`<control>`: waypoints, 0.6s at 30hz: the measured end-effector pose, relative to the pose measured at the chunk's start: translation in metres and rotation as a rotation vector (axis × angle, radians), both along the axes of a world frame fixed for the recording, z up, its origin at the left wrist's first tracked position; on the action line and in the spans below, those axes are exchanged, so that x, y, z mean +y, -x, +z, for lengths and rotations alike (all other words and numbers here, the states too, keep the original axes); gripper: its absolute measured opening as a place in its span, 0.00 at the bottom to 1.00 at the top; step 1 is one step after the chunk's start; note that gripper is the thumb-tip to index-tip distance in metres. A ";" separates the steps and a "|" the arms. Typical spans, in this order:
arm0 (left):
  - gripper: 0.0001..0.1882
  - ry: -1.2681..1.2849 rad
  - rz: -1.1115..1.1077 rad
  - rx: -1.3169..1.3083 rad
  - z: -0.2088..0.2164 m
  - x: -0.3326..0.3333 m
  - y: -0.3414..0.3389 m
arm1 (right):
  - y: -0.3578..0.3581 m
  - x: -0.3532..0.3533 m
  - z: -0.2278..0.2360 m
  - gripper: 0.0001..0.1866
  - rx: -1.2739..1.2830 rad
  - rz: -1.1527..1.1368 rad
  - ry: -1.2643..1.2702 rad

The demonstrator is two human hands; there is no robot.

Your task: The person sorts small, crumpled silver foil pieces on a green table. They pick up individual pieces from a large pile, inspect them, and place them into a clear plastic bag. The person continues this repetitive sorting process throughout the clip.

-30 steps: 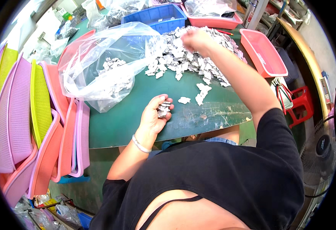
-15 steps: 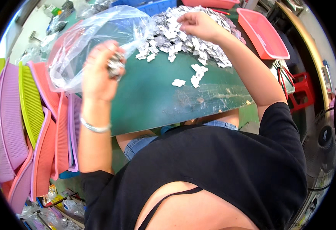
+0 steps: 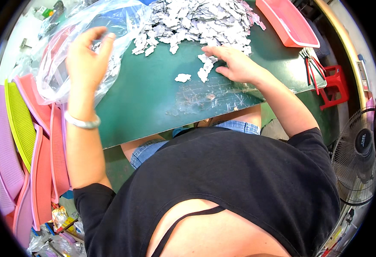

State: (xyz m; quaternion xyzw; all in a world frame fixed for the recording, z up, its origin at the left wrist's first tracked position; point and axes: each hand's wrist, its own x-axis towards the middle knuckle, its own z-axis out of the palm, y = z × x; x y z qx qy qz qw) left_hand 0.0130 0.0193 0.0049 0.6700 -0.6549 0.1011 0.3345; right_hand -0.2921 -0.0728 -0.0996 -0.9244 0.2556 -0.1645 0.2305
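My left hand [image 3: 86, 62] is over the clear plastic bag [image 3: 130, 16] at the left of the green table [image 3: 153, 98]. Its thumb and fingers are apart, and some grey-white pieces [image 3: 112, 67] show beside it in the bag. Whether any piece still touches the palm is hidden. My right hand [image 3: 237, 65] hovers low by a few loose flat metal-looking pieces [image 3: 206, 68], fingers stretched and thumb apart. One single piece [image 3: 182, 78] lies to the left of these. Beyond both hands spreads a large pile of the same irregular pieces [image 3: 196, 21].
A pink tray [image 3: 288, 23] stands at the far right, with red-handled pliers [image 3: 312, 70] near it. Purple, green and pink perforated baskets [image 3: 20, 124] are stacked at the left. A red stool [image 3: 335, 85] and a fan [image 3: 359, 150] are on the right.
My left hand has moved left over the bag and opened, letting go of the pieces it held. My right hand has come from the pile nearer to the loose pieces. The view has shifted slightly.
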 end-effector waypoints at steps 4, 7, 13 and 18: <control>0.10 -0.302 -0.180 0.495 -0.045 0.019 0.054 | -0.007 0.004 0.003 0.29 -0.009 0.069 0.137; 0.10 -0.581 -0.285 0.895 -0.071 0.018 0.082 | -0.009 -0.004 -0.004 0.27 -0.001 0.137 0.221; 0.15 -0.692 -0.337 1.300 -0.093 0.006 0.099 | -0.014 0.002 0.008 0.26 -0.088 0.193 0.205; 0.12 -0.726 -0.438 1.468 -0.094 0.006 0.106 | -0.025 0.017 0.017 0.26 -0.237 0.276 0.096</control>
